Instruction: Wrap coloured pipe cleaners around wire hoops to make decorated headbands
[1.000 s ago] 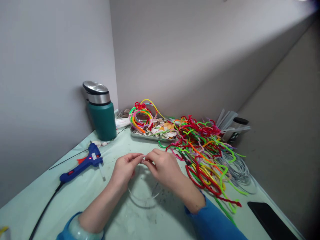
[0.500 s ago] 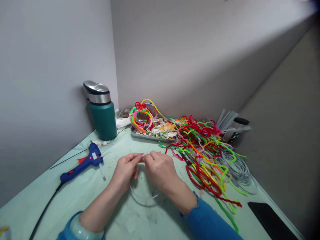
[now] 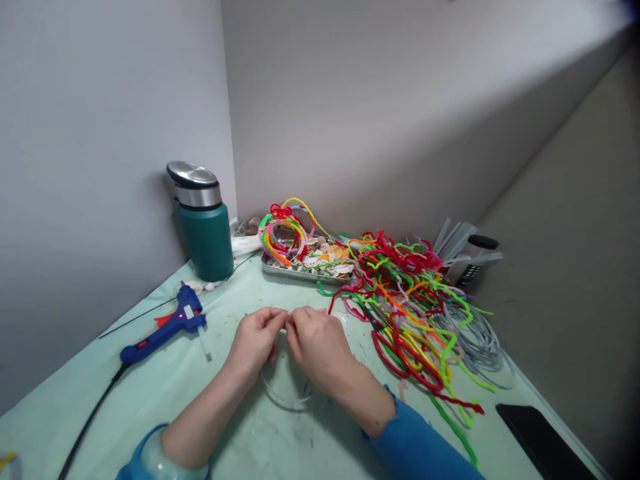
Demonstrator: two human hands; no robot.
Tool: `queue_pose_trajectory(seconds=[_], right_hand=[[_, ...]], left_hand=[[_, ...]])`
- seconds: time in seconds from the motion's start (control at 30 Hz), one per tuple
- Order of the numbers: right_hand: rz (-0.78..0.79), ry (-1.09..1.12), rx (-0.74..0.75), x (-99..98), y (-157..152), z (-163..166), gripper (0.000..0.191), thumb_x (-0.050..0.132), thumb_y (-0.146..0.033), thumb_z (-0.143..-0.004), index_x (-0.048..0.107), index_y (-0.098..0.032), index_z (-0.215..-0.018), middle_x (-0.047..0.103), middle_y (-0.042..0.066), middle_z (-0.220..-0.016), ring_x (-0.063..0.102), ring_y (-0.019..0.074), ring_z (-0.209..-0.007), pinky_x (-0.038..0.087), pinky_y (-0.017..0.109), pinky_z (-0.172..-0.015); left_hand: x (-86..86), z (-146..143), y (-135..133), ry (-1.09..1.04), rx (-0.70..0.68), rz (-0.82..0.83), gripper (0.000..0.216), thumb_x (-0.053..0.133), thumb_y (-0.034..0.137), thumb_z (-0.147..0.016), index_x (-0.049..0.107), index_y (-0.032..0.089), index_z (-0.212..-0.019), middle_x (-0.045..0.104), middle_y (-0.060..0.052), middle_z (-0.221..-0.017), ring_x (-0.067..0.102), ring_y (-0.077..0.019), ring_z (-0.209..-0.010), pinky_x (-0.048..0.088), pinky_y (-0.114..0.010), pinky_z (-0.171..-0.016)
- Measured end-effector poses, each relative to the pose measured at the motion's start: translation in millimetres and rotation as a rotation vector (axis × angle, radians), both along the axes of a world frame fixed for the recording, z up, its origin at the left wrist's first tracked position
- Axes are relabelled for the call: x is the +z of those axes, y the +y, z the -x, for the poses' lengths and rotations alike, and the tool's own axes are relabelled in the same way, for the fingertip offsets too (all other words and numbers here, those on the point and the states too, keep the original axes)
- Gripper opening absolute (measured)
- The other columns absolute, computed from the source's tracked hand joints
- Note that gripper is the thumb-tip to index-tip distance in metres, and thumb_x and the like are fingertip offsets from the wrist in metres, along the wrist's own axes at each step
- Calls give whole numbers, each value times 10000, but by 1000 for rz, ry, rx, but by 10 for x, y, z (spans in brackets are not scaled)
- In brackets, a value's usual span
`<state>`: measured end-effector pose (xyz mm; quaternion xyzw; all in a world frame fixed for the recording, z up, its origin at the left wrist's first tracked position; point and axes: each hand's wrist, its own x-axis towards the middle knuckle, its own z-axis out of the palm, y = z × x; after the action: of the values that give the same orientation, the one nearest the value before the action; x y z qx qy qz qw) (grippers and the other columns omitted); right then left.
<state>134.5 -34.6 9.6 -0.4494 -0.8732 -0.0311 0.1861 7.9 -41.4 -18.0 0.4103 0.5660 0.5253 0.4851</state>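
Observation:
My left hand (image 3: 253,341) and my right hand (image 3: 320,348) meet fingertip to fingertip above the middle of the table. Both are closed in a pinch. A thin pale wire loop (image 3: 284,404) hangs below them toward me, its upper part running up into my fingers. What exactly lies between the fingertips is hidden. Beyond the right hand is a heap of coloured pipe cleaners (image 3: 400,280), and left of the left hand lies a blue glue gun (image 3: 173,323) with a clear glue stick in it.
A green bottle (image 3: 206,240) stands at the back left. Behind my hands, a metal tray (image 3: 307,275) holds shell-like pieces, with colourful pipe-cleaner rings (image 3: 283,241) on it. To the right are coiled grey wire (image 3: 483,343), a black flat object (image 3: 543,437) and a cup of sticks (image 3: 463,267).
My right hand has turned a little and its fingers have shifted at the pinch. The wire loop has moved slightly with the hands. Everything else stays put.

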Motion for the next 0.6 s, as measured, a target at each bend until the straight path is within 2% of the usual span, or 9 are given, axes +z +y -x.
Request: queue_pose_trajectory(seconds=[0.27,0.37,0.5,0.6], right_hand=[[-58,-81,16,-5,1,15,164,426,-184,-888,582,-164,-844,635,48,-778,575,185,-660,275,288,-537],[-66,-34,21,37,11,-21,158,429,-212,-890,572,-170,-835,628,43,-779,568,173,-663,264,279,-539],[-51,14,6,94,22,-73,155,438,-233,-895,567,-177,-831,629,33,-795,568,161,-681,259,269,-547],[-71,2,32,71,32,-66,155,455,-268,-896,572,-183,-840,629,27,-793,568,163,-676,248,274,-536]], left_hand=[[-35,10,33,-31,-56,32,262,595,401,-705,620,146,-764,344,103,-379,295,-57,-290,254,-166,-278],[-9,5,24,-90,-50,48,271,611,405,-694,605,138,-740,315,108,-378,268,-51,-306,269,-160,-278],[25,11,18,-142,-49,56,299,620,427,-692,586,132,-723,349,99,-396,226,-38,-322,282,-155,-272],[22,14,27,-151,-42,51,294,622,429,-693,569,142,-729,321,108,-390,220,-41,-324,291,-154,-266]])
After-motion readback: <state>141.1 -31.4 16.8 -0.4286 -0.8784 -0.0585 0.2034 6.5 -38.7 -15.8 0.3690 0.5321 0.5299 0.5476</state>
